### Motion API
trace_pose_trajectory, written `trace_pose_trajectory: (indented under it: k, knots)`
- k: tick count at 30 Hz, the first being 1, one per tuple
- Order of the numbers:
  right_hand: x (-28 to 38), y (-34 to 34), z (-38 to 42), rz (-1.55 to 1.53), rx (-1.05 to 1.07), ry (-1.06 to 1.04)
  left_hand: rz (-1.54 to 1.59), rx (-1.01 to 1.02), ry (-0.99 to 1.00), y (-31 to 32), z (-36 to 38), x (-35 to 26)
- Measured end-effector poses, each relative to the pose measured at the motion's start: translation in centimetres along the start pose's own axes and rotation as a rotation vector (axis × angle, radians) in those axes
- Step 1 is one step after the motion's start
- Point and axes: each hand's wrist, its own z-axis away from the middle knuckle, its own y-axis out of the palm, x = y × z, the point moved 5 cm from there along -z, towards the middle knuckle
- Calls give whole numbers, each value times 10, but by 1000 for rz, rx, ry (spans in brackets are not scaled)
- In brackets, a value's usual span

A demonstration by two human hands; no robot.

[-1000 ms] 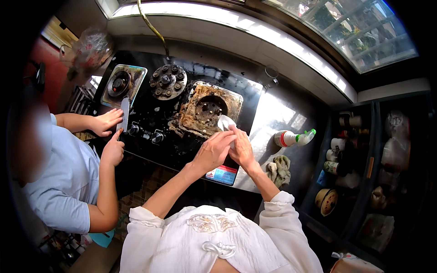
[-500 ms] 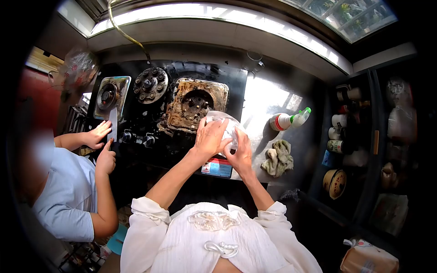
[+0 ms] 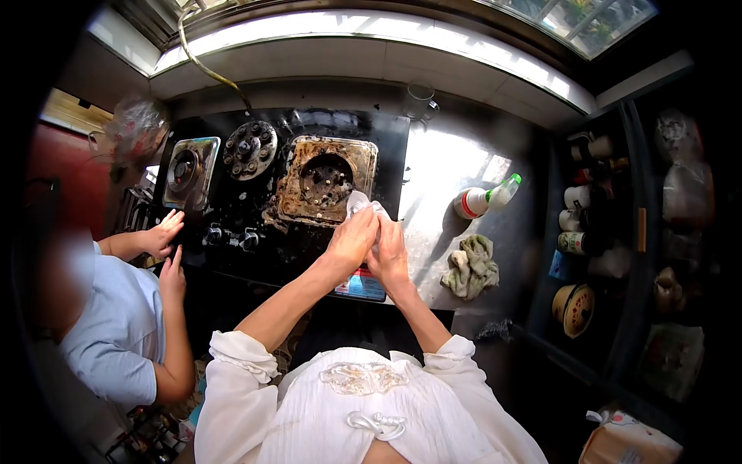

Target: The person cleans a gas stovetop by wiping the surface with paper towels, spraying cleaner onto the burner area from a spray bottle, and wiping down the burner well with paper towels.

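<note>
White rolled sleeves (image 3: pixel 243 356) lead down to both bare hands, which meet at the near right edge of the stove. The left hand (image 3: pixel 354 238) and the right hand (image 3: pixel 390 255) are pressed close together, fingers narrow and bunched around a crumpled white wipe (image 3: pixel 358 203), its loose end at the near right corner of the stained burner tray (image 3: pixel 291 184). Whether both hands pinch it equally, I can't tell.

To the right on the metal desk (image 3: pixel 427 182) sit a wadded grey-green rag (image 3: pixel 471 267) and, a little farther off, a spray bottle (image 3: pixel 472 203) with a green-tipped nozzle.

Beyond the hands, the tray lies on the black glass stovetop (image 3: pixel 263 203), its round opening uncovered. A burner disc (image 3: pixel 250 151) lies apart to its left, so that piece seems to be off already. Rusty brown grime covers much of the tray and spots the glass beside it; I'd judge it far from clean, with most of the crust left.

On the left, another person's hands (image 3: pixel 162 236) rest near the front edge by the other burner (image 3: pixel 183 170). Farthest back, a clear glass (image 3: pixel 420 100) stands by the wall beneath the window ledge (image 3: pixel 371 25).
</note>
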Motion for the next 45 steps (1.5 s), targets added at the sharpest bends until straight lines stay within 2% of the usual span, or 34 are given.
trace_pose_trajectory:
  k: [2,9,12,17,20,22,24,28,30,34,36,40,41,45]
  knots:
    - [5,-3,3,-26,30,46,-21,-156,39,-7,9,-8]
    - [10,-6,12,-123,55,122,-18,-223,38,-11,28,-17]
    - [12,2,15,-31,53,47,-34,-223,-1,-8,37,-10]
    - [20,18,15,-52,-64,12,54,-344,16,-17,44,4]
    - [21,33,14,-63,-106,91,378,-365,-280,-22,48,28]
    - [27,44,7,-116,-101,157,541,-406,-393,-21,54,45]
    - [26,51,7,-324,-135,407,909,-365,-531,-13,61,55]
    - [41,74,14,-518,-188,534,986,-415,-536,-24,78,69]
    - [38,93,16,-697,-104,521,1024,-424,-557,-25,87,82]
    - [49,99,17,-1062,83,564,886,-396,-563,-38,93,110]
    - [51,92,13,-1052,131,569,745,-427,-532,-64,84,120]
    - [45,46,3,-982,44,577,350,-543,-278,-142,41,113]
    - [38,36,3,-968,29,572,161,-577,-195,-152,24,114]
    - [12,-2,14,-935,-57,625,-157,-444,46,-166,-50,107]
